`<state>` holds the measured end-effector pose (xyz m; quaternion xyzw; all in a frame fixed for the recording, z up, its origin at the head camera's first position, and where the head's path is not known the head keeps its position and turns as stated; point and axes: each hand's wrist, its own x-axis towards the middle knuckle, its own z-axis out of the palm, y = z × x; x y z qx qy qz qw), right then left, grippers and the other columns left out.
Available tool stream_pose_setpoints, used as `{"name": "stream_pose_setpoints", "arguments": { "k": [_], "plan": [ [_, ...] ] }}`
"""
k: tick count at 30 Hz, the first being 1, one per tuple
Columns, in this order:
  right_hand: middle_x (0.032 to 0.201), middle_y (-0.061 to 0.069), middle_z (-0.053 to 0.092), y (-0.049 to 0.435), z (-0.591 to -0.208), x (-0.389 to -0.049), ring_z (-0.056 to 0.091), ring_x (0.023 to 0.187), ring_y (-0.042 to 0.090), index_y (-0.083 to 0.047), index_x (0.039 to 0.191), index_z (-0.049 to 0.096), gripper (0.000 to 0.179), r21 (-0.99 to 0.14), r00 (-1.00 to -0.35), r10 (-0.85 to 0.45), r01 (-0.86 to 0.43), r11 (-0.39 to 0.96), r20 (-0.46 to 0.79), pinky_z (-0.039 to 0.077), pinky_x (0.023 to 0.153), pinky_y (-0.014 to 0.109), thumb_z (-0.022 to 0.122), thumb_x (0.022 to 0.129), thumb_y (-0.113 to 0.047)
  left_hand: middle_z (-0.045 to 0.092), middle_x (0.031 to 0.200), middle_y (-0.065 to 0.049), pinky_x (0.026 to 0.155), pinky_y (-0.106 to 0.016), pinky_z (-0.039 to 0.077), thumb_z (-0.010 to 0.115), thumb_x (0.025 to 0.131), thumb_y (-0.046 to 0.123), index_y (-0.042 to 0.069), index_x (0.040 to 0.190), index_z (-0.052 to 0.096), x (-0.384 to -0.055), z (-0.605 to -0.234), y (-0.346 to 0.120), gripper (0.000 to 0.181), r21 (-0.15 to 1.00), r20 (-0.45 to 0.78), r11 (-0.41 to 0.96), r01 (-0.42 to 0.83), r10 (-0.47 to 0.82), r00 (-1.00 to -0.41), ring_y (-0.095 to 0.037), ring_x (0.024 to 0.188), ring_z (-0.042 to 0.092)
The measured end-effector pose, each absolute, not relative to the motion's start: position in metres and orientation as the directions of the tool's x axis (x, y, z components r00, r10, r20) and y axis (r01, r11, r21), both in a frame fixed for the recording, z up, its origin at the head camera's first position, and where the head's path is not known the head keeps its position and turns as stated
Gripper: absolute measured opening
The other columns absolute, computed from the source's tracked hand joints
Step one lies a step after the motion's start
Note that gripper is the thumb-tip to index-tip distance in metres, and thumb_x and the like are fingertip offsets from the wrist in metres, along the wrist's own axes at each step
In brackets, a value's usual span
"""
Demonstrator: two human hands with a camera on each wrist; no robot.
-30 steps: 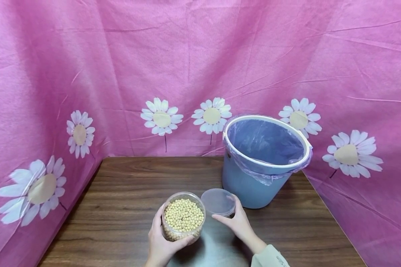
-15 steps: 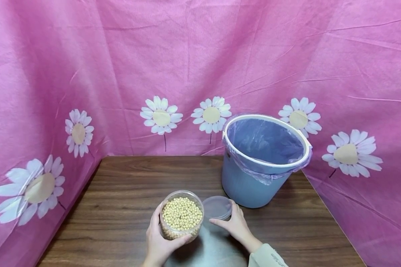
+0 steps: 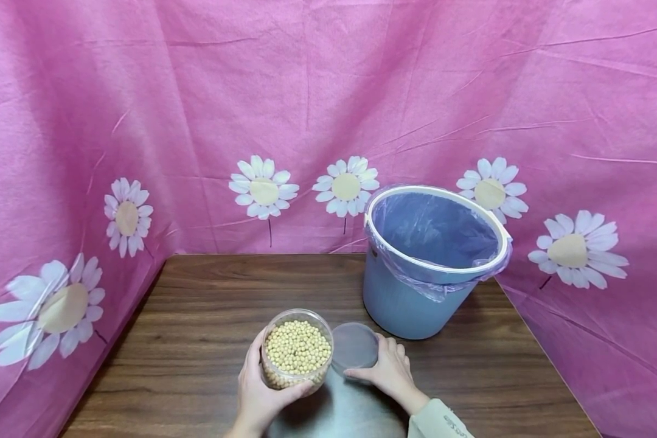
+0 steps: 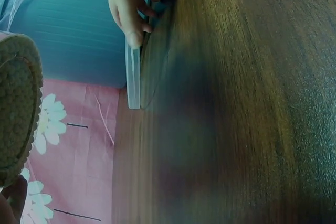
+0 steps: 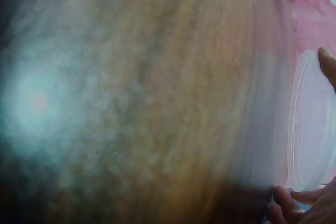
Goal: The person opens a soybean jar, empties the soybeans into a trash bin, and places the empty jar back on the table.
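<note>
Presently, the head view shows the left hand [image 3: 258, 392] gripping a clear jar [image 3: 283, 382] of pale beans [image 3: 298, 347], fingers curled around its wall. Just right of it, the right hand [image 3: 391, 371] pinches a round lid [image 3: 356, 345] by its rim; a blue bin [image 3: 410, 304] stands behind. The left wrist view shows the lid edge-on; table [image 4: 252, 103] contact cannot be determined. The right wrist view shows digits at opposing edges of the lid.

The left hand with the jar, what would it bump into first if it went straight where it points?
The left hand would probably meet the pink flowered cloth first, past the brown table, carrying the jar in its grip. The lid looks just to the side, but depth is unclear.
</note>
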<state>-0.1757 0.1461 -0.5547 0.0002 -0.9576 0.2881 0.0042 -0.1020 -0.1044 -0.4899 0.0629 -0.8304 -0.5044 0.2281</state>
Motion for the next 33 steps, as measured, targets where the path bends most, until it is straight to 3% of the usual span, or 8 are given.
{"name": "stream_pose_setpoints", "arguments": {
  "k": [5, 11, 21, 26, 33],
  "plan": [
    [0.114, 0.016, 0.053, 0.146, -0.557, -0.177, 0.046, 0.101, 0.032, 0.000, 0.137, 0.051, 0.119, -0.494, -1.000, -0.023, -0.026, 0.869, 0.012, 0.041, 0.079, 0.045, 0.086, 0.047, -0.070, 0.061, 0.135, -0.003, 0.097, -0.026, 0.043, 0.100, 0.038, 0.032, 0.023, 0.144, 0.049, -0.102, -0.485, -0.105, 0.118, 0.867, 0.314, 0.481, 0.131, -0.323, -0.893, -0.010, 0.115, 0.056],
    [0.113, 0.018, 0.053, 0.147, -0.559, -0.178, 0.045, 0.101, 0.034, 0.005, 0.134, 0.052, 0.114, -0.450, -0.999, -0.053, -0.050, 0.892, 0.005, 0.039, 0.077, 0.044, 0.087, 0.051, -0.066, 0.062, 0.135, -0.002, 0.097, -0.016, 0.038, 0.100, 0.041, 0.027, 0.023, 0.142, 0.050, -0.107, -0.480, -0.105, 0.112, 0.890, 0.332, 0.418, 0.184, -0.317, -0.888, -0.001, 0.115, 0.053],
    [0.120, 0.021, 0.053, 0.148, -0.554, -0.177, 0.046, 0.105, 0.036, 0.008, 0.139, 0.047, 0.118, -0.492, -0.998, -0.061, -0.044, 0.870, -0.018, 0.041, 0.082, 0.048, 0.087, 0.054, -0.064, 0.062, 0.134, -0.006, 0.097, -0.011, 0.037, 0.099, 0.041, 0.021, 0.021, 0.143, 0.050, -0.117, -0.464, -0.109, 0.113, 0.880, 0.405, 0.382, 0.282, -0.292, -0.866, 0.002, 0.115, 0.053],
    [0.118, 0.018, 0.059, 0.149, -0.538, -0.175, 0.050, 0.109, 0.035, 0.004, 0.136, 0.051, 0.096, -0.549, -0.996, -0.085, -0.089, 0.831, 0.032, 0.044, 0.089, 0.053, 0.083, 0.068, -0.056, 0.062, 0.135, -0.005, 0.098, -0.011, 0.037, 0.098, 0.041, 0.020, 0.021, 0.144, 0.049, -0.122, -0.450, -0.111, 0.114, 0.857, 0.459, 0.382, 0.346, -0.259, -0.850, 0.002, 0.116, 0.053],
    [0.093, 0.001, 0.059, 0.151, -0.512, -0.177, 0.048, 0.089, 0.015, -0.002, 0.126, 0.061, 0.062, -0.619, -0.985, -0.145, -0.175, 0.766, 0.099, 0.043, 0.078, 0.031, 0.077, 0.082, -0.044, 0.059, 0.139, -0.007, 0.102, -0.010, 0.036, 0.098, 0.042, 0.020, 0.018, 0.145, 0.048, -0.129, -0.431, -0.112, 0.114, 0.814, 0.534, 0.388, 0.432, -0.208, -0.819, 0.001, 0.121, 0.051]
  ]
}}
